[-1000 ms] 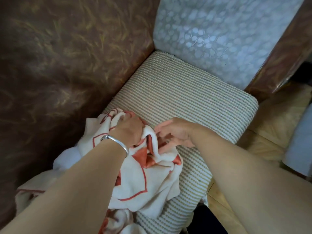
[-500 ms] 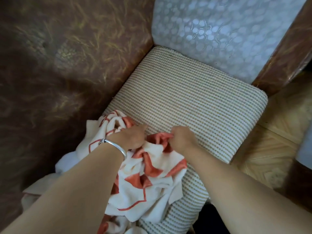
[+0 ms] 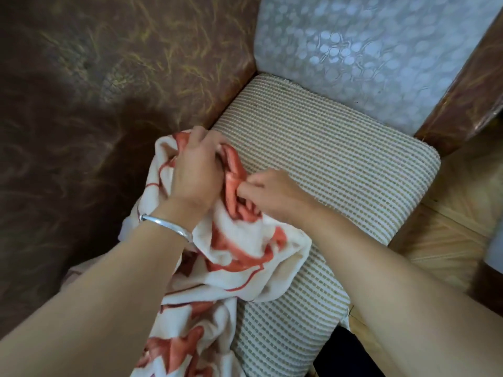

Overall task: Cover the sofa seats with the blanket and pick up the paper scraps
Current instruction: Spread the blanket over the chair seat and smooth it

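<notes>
The brown sofa back (image 3: 95, 104), streaked with yellow, fills the space to the left of the left fingers (image 3: 200, 134) and beyond them. Its surface lies just beside their knuckles.

The woven beige seat cushion (image 3: 340, 172) spreads out beyond and to the right of both sets of fingers. It also runs on under the right forearm toward the person. Most of it is bare.

A pale panel wrapped in bubble film (image 3: 367, 50) stands at the far end of the cushion, well apart from the fingers. A brown armrest (image 3: 468, 85) rises to its right.

The white blanket (image 3: 245, 254) with red shapes lies bunched on the near left corner of the cushion. It sits under both sets of fingers and hangs down toward the person between the two forearms.

A wooden floor (image 3: 449, 240) shows to the right, past the cushion's edge.

The left hand (image 3: 196, 170) grips a bunch of blanket, fingers curled round the top of the heap. The right hand (image 3: 272, 194) has its fingers (image 3: 246, 190) pinched on a red fold, just beside the left hand.

A silver bracelet (image 3: 166, 224) circles the left wrist.
</notes>
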